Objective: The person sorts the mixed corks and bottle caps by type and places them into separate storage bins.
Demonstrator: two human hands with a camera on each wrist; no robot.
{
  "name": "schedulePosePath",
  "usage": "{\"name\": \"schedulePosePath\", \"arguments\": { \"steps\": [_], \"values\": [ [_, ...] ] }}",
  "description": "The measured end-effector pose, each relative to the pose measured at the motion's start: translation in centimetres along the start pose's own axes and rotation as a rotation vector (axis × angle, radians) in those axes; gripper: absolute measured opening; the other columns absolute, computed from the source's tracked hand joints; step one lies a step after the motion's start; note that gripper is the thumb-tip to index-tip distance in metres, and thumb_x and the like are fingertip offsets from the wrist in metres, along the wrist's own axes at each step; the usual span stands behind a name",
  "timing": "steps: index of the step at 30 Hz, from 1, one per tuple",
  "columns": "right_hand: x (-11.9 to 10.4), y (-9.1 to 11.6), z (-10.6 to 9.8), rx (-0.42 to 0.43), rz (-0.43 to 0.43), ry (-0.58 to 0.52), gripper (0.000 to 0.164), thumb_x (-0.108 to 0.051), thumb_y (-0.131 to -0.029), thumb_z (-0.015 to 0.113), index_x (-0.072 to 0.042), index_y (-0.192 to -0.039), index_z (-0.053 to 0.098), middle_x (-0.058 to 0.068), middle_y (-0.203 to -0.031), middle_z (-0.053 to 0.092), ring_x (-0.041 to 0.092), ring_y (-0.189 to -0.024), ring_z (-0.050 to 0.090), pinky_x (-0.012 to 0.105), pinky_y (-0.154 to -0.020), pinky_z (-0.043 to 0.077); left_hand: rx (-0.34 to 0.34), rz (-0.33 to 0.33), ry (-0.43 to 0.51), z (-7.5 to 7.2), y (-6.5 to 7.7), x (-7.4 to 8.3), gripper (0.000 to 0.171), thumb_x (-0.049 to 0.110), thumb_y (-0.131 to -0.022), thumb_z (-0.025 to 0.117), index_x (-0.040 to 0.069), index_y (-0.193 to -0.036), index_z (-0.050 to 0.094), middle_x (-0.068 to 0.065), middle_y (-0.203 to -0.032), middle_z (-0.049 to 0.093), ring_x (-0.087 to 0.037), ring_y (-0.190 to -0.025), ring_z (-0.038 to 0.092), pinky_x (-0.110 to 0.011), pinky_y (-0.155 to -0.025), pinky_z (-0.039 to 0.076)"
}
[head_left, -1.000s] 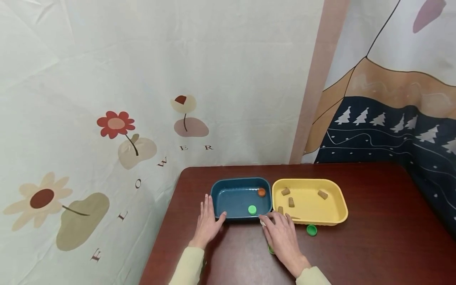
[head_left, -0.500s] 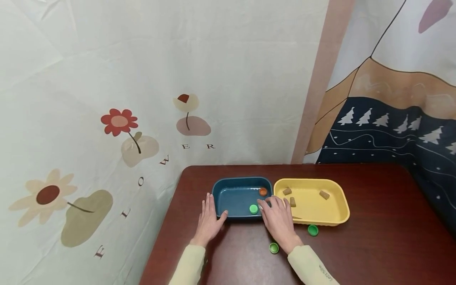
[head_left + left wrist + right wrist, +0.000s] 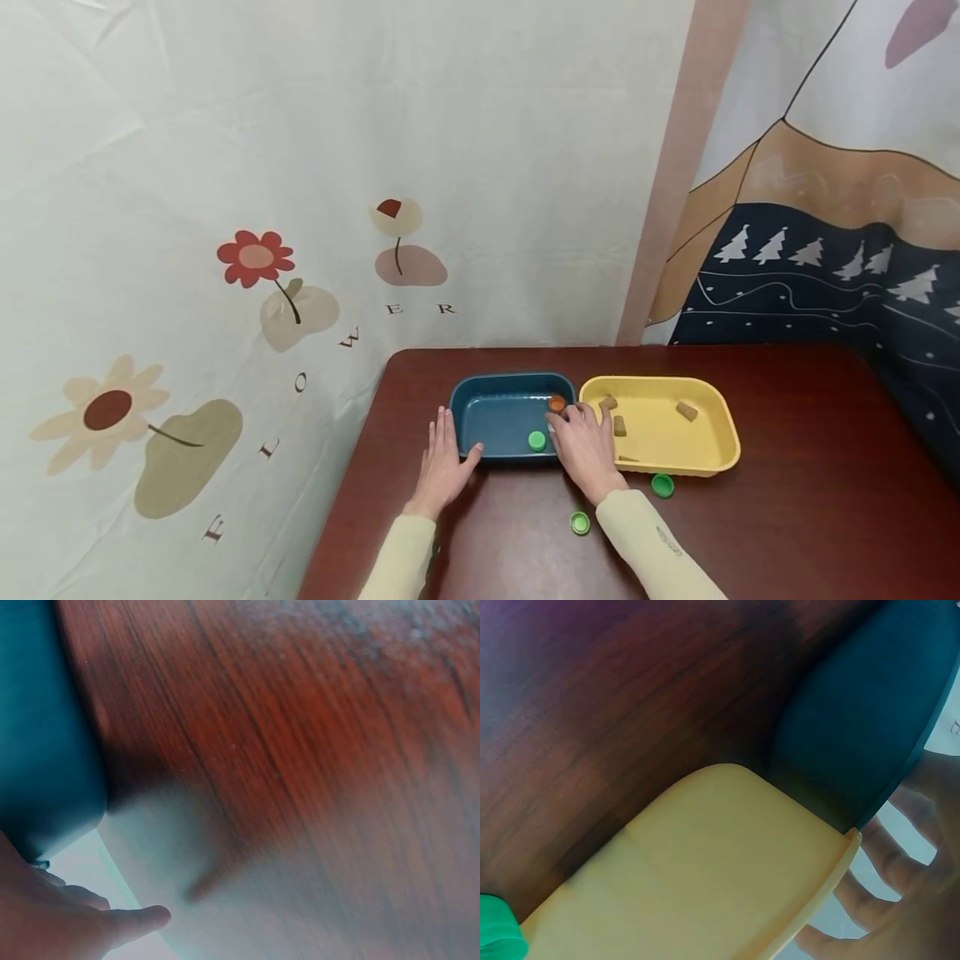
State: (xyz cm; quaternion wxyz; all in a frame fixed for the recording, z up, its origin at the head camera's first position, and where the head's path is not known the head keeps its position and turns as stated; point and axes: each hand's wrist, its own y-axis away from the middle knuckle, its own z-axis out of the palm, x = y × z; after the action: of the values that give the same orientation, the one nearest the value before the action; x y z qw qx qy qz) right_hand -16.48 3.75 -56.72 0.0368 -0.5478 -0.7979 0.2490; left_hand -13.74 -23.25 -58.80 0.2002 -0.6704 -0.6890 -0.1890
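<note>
My left hand (image 3: pixel 438 475) lies with straight fingers along the left side of the blue tray (image 3: pixel 495 457), thumb near its front corner. My right hand (image 3: pixel 585 450) reaches over the tray's right end, fingers bent downward. A small white bottle cap (image 3: pixel 551 427) shows at its fingertips, mostly hidden by the hand. Inside the blue tray sit a bright green bottle cap (image 3: pixel 537 441) and an orange bottle cap (image 3: pixel 557 403). Two more green caps lie on the table: a light green cap (image 3: pixel 580 523) in front, and a darker green cap (image 3: pixel 662 486) by the yellow tray.
The yellow tray (image 3: pixel 731 442) stands right beside the blue one and holds several corks, such as one cork (image 3: pixel 686 411) at its right. Both trays rest on a dark red wooden table (image 3: pixel 810 500). A printed cloth (image 3: pixel 525 167) hangs behind the table.
My right hand has moved forward from the front of the trays to over the blue tray's right end, carrying the white bottle cap. The light green cap has come into full view. My left hand stays.
</note>
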Motion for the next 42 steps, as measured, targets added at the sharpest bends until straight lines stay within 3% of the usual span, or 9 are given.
{"name": "schedulePosePath", "arguments": {
  "steps": [6,11,21,29,31,36,42],
  "values": [
    [0.1,-0.2,-0.2,-0.03,0.027,0.011,0.041,-0.03,-0.085,0.086,-0.02,-0.124,0.076,0.011,-0.112,0.073,0.043,-0.121,0.059,0.074,-0.103,0.037,-0.01,-0.005,0.007,-0.1,0.0,0.1,0.095,0.054,-0.101,0.056,0.003,-0.166,0.009,-0.013,-0.174,0.004,-0.044,-0.157,0.008,-0.074,-0.113,0.024],
    [0.1,1.1,-1.1,-0.007,0.058,-0.048,0.048,-0.033,-0.088,0.083,-0.018,-0.132,0.071,0.014,-0.128,0.068,0.044,-0.13,0.054,0.074,-0.102,0.037,-0.001,0.002,0.003,-0.1,-0.1,-0.1,0.094,0.052,-0.101,0.057,0.002,-0.165,0.01,-0.015,-0.173,0.005,-0.046,-0.156,0.008,-0.075,-0.112,0.024],
    [2.2,6.4,-4.9,0.124,0.082,-0.143,0.05,-0.031,-0.091,0.077,-0.015,-0.137,0.066,0.017,-0.141,0.059,0.045,-0.134,0.05,0.072,-0.104,0.035,0.011,0.014,0.008,0.1,-0.1,-0.3,0.096,0.052,-0.101,0.059,0.001,-0.165,0.01,-0.015,-0.173,0.006,-0.047,-0.156,0.01,-0.075,-0.111,0.026],
    [5.9,11.3,-6.8,0.23,0.1,-0.131,0.049,-0.047,-0.103,0.056,-0.01,-0.134,0.067,0.021,-0.128,0.064,0.047,-0.124,0.055,0.07,-0.099,0.038,0.005,0.021,0.01,0.1,-0.2,-0.2,0.095,0.051,-0.101,0.059,0.001,-0.165,0.01,-0.017,-0.173,0.007,-0.048,-0.155,0.01,-0.075,-0.111,0.025],
    [6.7,12.2,-7.1,0.222,0.117,-0.117,0.048,-0.047,-0.103,0.059,-0.01,-0.133,0.067,0.02,-0.125,0.064,0.044,-0.121,0.057,0.069,-0.099,0.039,0.004,0.022,0.01,0.2,-0.2,-0.2,0.094,0.05,-0.101,0.059,0.001,-0.165,0.01,-0.016,-0.173,0.006,-0.047,-0.155,0.01,-0.075,-0.111,0.025],
    [8.2,14.2,-7.4,0.144,0.19,-0.082,0.048,-0.032,-0.088,0.079,-0.011,-0.13,0.068,0.014,-0.119,0.064,0.038,-0.116,0.058,0.068,-0.096,0.04,-0.002,0.022,0.0,0.3,-0.3,-0.3,0.095,0.052,-0.102,0.057,0.002,-0.165,0.009,-0.015,-0.173,0.005,-0.047,-0.156,0.009,-0.075,-0.112,0.025],
    [9.2,15.4,-7.1,-0.005,0.296,-0.045,0.052,-0.038,-0.088,0.08,-0.01,-0.13,0.068,0.018,-0.125,0.065,0.046,-0.123,0.055,0.073,-0.097,0.036,-0.009,0.006,0.006,0.2,-0.3,-0.2,0.096,0.052,-0.101,0.058,0.003,-0.166,0.008,-0.014,-0.174,0.004,-0.047,-0.156,0.009,-0.075,-0.112,0.025]
  ]
}}
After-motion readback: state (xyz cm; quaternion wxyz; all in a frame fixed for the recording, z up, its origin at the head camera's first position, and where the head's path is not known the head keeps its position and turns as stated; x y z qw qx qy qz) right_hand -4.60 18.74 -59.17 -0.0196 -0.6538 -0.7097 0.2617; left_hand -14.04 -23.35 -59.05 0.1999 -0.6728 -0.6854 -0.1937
